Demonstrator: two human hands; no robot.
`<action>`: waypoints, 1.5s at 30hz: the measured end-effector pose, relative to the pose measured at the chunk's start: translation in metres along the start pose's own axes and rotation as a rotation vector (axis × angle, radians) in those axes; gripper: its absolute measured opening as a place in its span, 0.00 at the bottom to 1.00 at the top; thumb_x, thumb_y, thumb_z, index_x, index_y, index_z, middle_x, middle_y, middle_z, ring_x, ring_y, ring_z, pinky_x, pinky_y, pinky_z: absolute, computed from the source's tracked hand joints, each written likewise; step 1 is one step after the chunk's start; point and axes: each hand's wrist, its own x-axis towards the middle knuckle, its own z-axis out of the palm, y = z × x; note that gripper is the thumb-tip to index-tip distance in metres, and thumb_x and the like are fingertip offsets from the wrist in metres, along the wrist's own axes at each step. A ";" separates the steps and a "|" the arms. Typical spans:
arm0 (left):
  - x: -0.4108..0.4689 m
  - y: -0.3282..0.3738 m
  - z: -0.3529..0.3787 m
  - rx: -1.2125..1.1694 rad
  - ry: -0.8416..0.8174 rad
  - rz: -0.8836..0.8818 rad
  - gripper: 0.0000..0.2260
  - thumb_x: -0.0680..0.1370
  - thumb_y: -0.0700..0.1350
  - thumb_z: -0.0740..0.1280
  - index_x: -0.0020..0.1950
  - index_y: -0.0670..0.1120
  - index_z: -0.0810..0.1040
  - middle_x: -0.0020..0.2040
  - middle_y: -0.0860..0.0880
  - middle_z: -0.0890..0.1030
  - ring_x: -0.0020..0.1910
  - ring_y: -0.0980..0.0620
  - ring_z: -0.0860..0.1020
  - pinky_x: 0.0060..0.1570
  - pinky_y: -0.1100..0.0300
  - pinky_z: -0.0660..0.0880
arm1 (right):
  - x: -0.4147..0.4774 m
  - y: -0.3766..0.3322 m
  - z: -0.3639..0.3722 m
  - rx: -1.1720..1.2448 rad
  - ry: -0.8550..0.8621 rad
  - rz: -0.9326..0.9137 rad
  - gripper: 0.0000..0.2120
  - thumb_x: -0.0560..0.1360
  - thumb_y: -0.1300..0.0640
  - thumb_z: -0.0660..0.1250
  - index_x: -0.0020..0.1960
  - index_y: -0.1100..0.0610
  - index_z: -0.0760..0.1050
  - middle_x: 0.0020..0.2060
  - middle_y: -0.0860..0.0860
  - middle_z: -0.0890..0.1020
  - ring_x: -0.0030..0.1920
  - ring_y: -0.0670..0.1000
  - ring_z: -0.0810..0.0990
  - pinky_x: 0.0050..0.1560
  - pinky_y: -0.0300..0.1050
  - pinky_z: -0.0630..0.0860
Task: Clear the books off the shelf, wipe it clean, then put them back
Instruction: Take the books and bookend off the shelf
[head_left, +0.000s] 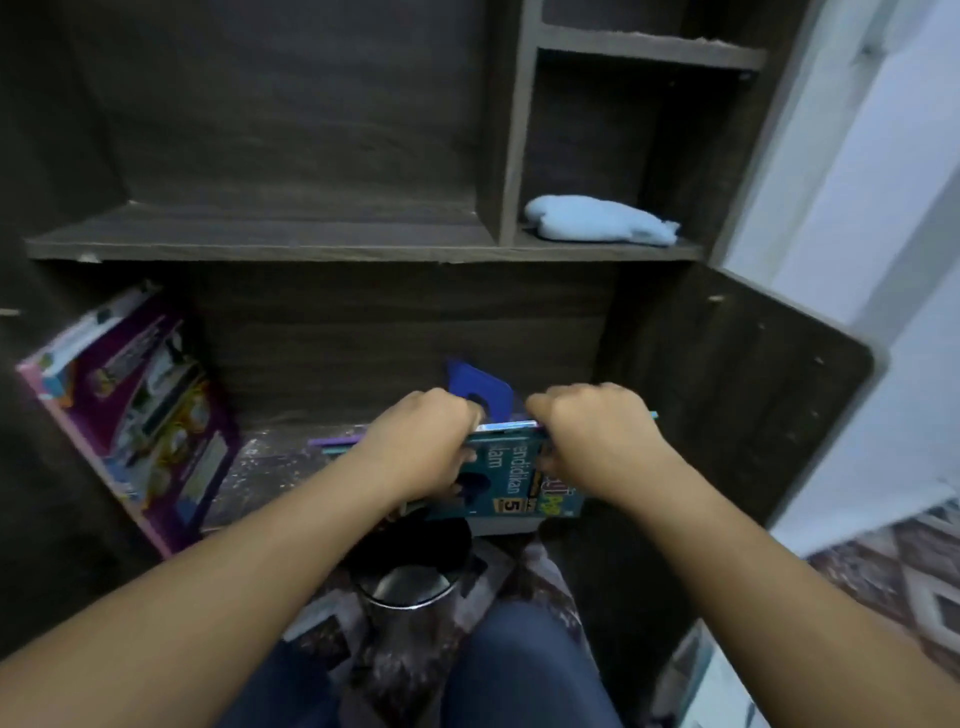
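A stack of books with a teal cover on top (511, 480) lies flat at the front of the lower shelf (270, 467) of a dark wooden bookcase. My left hand (421, 447) grips the stack's left part, fingers curled over its far edge. My right hand (597, 436) grips its right part the same way. A blue bookend (480, 384) stands just behind the hands. Several purple books (140, 415) lean against the left wall of the lower shelf. A light blue cloth (597, 221) lies bunched in the small right compartment above.
The wide upper shelf (260, 234) holds nothing. The lower shelf board looks dusty and speckled. A shiny metal bin with a dark lid (410, 577) stands on the patterned floor in front of my knees. A white wall is at the right.
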 end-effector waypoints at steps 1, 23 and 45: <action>0.006 0.014 0.001 -0.003 -0.012 0.051 0.07 0.77 0.49 0.67 0.52 0.48 0.76 0.50 0.45 0.80 0.51 0.43 0.78 0.47 0.54 0.75 | -0.009 0.006 -0.002 -0.027 -0.062 0.036 0.12 0.73 0.48 0.67 0.53 0.51 0.73 0.48 0.48 0.80 0.48 0.54 0.80 0.40 0.45 0.67; 0.043 0.270 0.133 -0.164 -0.493 0.456 0.09 0.75 0.54 0.70 0.48 0.49 0.79 0.46 0.49 0.79 0.45 0.50 0.78 0.45 0.56 0.75 | -0.289 0.141 0.084 0.342 -0.937 0.595 0.09 0.75 0.57 0.65 0.55 0.57 0.78 0.46 0.53 0.80 0.45 0.55 0.79 0.48 0.51 0.79; 0.051 0.300 0.245 -0.101 -0.654 0.355 0.21 0.79 0.52 0.65 0.69 0.45 0.69 0.65 0.46 0.72 0.61 0.46 0.73 0.58 0.54 0.72 | -0.401 0.051 0.307 0.383 -0.883 0.879 0.33 0.77 0.61 0.63 0.76 0.49 0.50 0.76 0.56 0.53 0.72 0.63 0.58 0.63 0.63 0.67</action>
